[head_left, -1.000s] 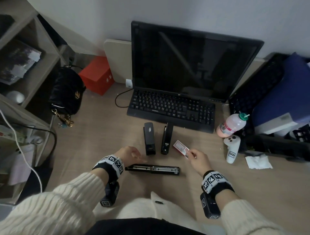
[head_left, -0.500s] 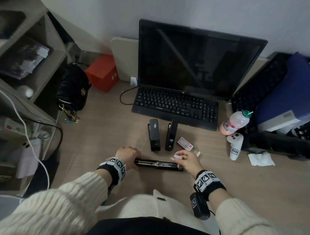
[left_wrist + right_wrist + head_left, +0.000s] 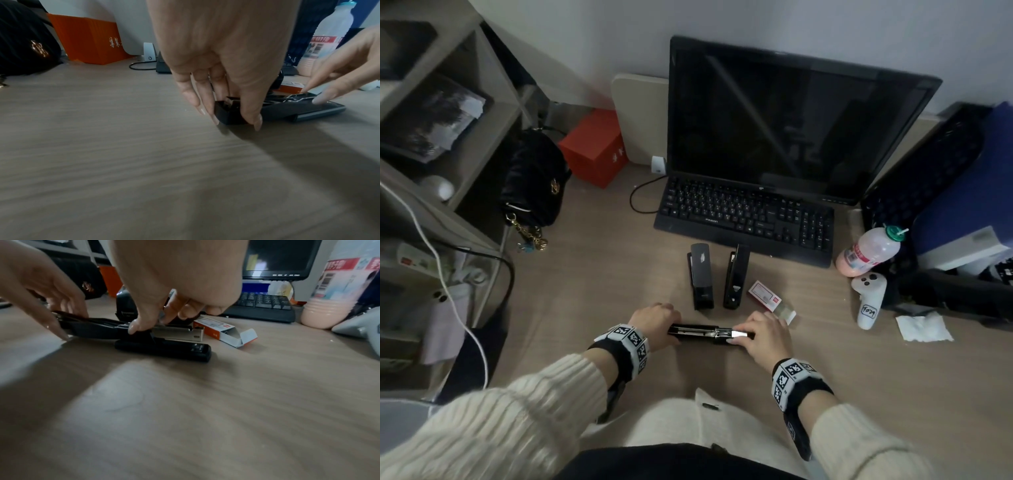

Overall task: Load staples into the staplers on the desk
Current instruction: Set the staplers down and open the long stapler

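An opened black stapler [image 3: 707,335] lies flat on the counter [image 3: 602,274], near its front edge. The left hand [image 3: 655,320] grips its left end; the right hand [image 3: 765,337] pinches its metal staple channel [image 3: 176,333].

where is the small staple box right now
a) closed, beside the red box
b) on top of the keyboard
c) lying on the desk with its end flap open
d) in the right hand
c: the staple box lies on the desk beside the opened stapler, end flap open and no hand on it.
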{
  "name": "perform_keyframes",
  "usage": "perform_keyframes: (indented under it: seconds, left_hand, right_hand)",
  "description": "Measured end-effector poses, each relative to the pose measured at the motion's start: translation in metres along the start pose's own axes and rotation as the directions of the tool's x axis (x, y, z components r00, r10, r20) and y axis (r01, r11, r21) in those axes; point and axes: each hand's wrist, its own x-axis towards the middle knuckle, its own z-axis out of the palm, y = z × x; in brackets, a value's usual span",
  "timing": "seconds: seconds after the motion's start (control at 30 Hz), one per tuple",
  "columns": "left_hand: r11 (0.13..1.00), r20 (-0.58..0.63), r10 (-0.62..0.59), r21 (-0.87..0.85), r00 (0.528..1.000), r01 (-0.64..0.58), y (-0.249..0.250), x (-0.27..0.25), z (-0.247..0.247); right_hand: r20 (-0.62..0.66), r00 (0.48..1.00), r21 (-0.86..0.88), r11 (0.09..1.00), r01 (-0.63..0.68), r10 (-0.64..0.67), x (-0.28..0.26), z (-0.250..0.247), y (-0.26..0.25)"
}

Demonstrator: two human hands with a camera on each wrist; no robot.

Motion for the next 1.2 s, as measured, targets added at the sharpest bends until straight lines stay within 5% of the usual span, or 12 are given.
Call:
perform_keyframes:
  seconds: [0.3, 1.03, 1.2]
  left_hand:
    - [1.000, 0.007, -0.008, 0.011, 1.000, 0.008, 0.0001, -0.0013, -0.0026]
    - [0.999, 0.016, -0.027, 0.023, 1.000, 0.026, 0.0021, -0.0013, -0.0022]
    - [0.999, 0.018, -0.029, 0.027, 0.999, 0.028, 0.0010, -0.0003, -0.0010]
  right_hand:
    - [-0.128, 0.975, -0.026, 0.984, 0.178, -0.180, 0.0043, 0.0077, 0.0001]
    - [0.052, 0.998, -0.154, 0.987, 0.051, -0.044, 0.0057, 0.0009, 0.0010]
    - [-0.024, 0.997, -0.097, 0.992, 0.076, -0.078, 0.0025, 0.0006, 0.0081]
